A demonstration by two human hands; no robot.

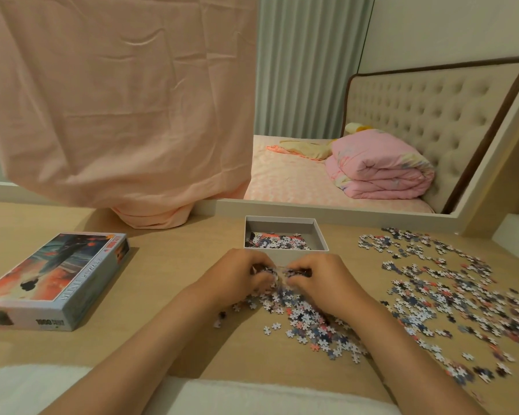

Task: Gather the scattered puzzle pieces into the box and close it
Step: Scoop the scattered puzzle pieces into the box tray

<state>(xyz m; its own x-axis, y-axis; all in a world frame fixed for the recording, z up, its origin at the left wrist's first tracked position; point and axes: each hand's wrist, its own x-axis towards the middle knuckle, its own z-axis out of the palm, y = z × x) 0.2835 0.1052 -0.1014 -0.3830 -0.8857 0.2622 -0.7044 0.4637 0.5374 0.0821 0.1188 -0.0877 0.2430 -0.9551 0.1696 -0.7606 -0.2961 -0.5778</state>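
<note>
Now left hand point(237, 274) and right hand point(324, 280) sit side by side, fingers point(300, 266) curled round clumps of knobbly puzzle pieces point(304, 317), just short of the open grey cardboard box point(282, 225).

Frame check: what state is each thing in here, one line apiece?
Box: open, some pieces already inside.
Lid: off, lying picture side up, left of the box.
Puzzle pieces: most scattered on the table.
Left hand: fingers curled on a clump of pieces.
Right hand: fingers curled on a clump of pieces.
</note>
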